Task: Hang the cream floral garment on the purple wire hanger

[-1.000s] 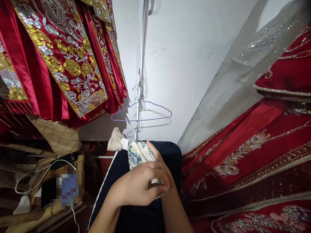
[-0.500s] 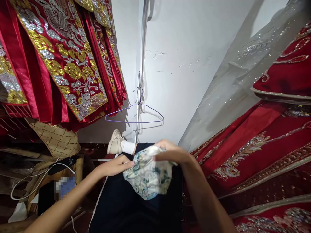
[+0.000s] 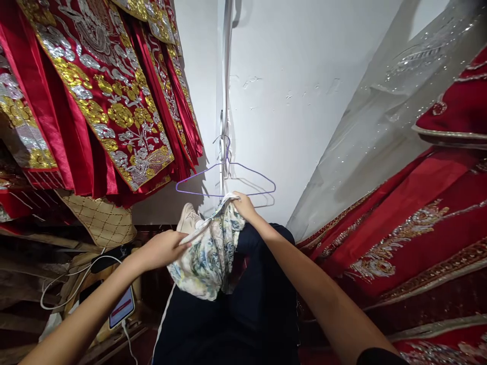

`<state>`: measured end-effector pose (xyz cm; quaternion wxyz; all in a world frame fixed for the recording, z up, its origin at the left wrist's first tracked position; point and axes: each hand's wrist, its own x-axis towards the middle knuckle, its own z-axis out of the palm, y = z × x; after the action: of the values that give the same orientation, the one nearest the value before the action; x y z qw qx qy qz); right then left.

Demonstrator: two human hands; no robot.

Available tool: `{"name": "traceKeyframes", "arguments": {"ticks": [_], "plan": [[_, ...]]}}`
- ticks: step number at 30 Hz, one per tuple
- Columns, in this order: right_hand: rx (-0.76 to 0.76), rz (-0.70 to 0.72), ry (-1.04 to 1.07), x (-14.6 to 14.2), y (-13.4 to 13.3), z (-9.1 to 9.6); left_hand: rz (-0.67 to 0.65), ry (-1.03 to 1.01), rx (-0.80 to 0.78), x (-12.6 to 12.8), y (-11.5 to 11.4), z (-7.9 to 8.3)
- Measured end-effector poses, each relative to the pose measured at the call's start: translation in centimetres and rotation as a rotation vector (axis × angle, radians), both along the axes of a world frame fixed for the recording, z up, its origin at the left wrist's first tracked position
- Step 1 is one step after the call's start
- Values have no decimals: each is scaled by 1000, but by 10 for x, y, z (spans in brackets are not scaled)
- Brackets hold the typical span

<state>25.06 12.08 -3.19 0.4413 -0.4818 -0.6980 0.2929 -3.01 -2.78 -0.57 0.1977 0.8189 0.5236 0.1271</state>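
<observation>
Floral cloth point(image 3: 201, 258) is up in front of you over your dark trousers point(image 3: 198, 334), top edge stretched btwn both hands, rest hanging loose & creased. Your L hand point(image 3: 165, 249) is closed on the near L end of that edge; your R hand point(image 3: 243, 205) pinches the far end, fingertips nearly together. In view, the cloth's top corner overlaps the purple hanger point(image 3: 253, 171); can't tell if they touch. Hanger's at the metal pole point(image 3: 225, 61), agst the white wall point(image 3: 285, 50). Pale shoe point(image 3: 186, 219) behind cloth, partly hidden. Lower L: phone point(image 3: 122, 308), screen lit, white cable point(image 3: 128, 338) plugged in. Upper L: embroidered red garment point(image 3: 122, 116). R side: beaded red garment point(image 3: 399, 243), sheer sparkly fabric point(image 3: 353, 152) alongside.
</observation>
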Motion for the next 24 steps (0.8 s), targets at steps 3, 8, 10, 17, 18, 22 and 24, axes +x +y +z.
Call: {"name": "traceKeyframes", "arguments": {"ticks": [3,8,10,17,18,22,24], "plan": [[20,15,-54,30,-16,5,95,146,-61,-38,36,-18],[63,12,-185,55,-37,34,142,136,399,-36,74,19],[76,18,-214,54,-46,42,142,17,531,-16,80,44],[115,118,-146,44,-72,48,1,-314,492,38,101,77],[137,65,-131,50,-70,49,35,-319,497,38,104,76],[256,-315,-9,91,-46,62,74,-277,556,33,113,75],[235,-367,-10,112,-32,73,41,-245,587,32,113,78]]}}
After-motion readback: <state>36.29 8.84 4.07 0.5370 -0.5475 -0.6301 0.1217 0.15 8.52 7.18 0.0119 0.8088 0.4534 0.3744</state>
